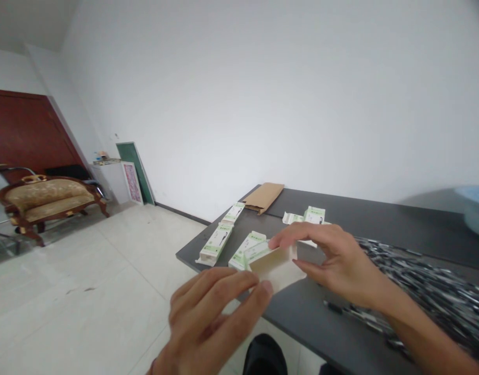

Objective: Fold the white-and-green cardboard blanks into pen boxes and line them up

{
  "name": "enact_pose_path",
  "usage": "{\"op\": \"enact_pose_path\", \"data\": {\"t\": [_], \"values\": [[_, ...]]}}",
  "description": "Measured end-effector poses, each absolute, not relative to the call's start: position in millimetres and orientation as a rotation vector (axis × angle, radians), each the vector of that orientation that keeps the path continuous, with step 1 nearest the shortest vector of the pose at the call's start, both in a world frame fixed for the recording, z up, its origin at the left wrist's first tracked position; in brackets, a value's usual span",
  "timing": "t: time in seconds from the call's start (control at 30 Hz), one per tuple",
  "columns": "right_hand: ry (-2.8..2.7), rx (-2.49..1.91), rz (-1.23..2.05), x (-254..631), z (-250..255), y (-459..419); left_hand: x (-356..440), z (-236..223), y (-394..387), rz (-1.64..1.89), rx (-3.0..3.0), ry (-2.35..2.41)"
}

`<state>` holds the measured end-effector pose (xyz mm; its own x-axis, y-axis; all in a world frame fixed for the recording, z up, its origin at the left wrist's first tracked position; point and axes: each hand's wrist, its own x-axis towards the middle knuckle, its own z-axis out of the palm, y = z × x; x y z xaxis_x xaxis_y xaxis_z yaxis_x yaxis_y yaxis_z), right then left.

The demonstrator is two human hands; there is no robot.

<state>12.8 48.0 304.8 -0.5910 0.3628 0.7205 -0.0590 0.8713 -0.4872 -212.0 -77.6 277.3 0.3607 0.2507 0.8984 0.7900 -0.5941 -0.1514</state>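
Note:
A small white and green carton is held up over the table's front edge, its open end and pale inside facing me. My right hand grips it at the right, thumb and index finger on opposite sides. At the carton's lower left edge, the thumb and fingers of my left hand are closed on the cardboard. Just behind lies a similar carton, partly covered by the held one. Under and beside my right forearm spreads a heap of black and silver pens, blurred in places.
Two cartons, one nearer and one farther, line the dark table's left edge. More cartons sit behind my right hand. A brown paper envelope lies at the back, a light blue basin far right. A sofa stands left.

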Motion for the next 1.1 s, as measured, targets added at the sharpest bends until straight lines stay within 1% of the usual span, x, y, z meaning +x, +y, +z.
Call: {"op": "enact_pose_path", "data": {"t": [0.07,0.2,0.43,0.6,0.7,0.83,0.9,0.97,1.1], "values": [[-2.138,-0.253,0.501,12.3,301.6,47.6,-213.0,273.8,-74.2,-1.275,-2.042,-0.903],[-2.068,-0.315,0.519,9.1,294.6,47.9,-212.5,270.3,-70.5,-1.368,-2.065,-0.906],[-2.054,-0.269,0.311,6.7,295.5,52.0,-215.0,268.6,-72.2,-1.294,-2.031,-0.942],[-2.060,-0.149,0.262,4.8,296.1,54.2,-213.5,275.7,-67.1,-1.279,-1.995,-0.947],[-2.041,-0.116,0.215,2.6,296.0,52.6,-211.3,277.1,-61.1,-1.427,-1.968,-1.002],[-2.010,-0.061,0.154,1.0,294.6,49.9,-211.2,273.5,-53.1,-1.723,-1.904,-1.228],[-2.004,-0.046,0.132,0.6,293.3,49.2,-212.7,272.1,-50.6,-1.799,-1.928,-1.260],[-1.996,-0.054,0.123,0.2,292.4,49.0,-214.6,271.8,-49.5,-1.766,-1.966,-1.205],[-1.978,-0.093,0.131,-1.0,292.9,48.5,-216.6,272.1,-49.8,-1.542,-1.980,-1.088]]}}
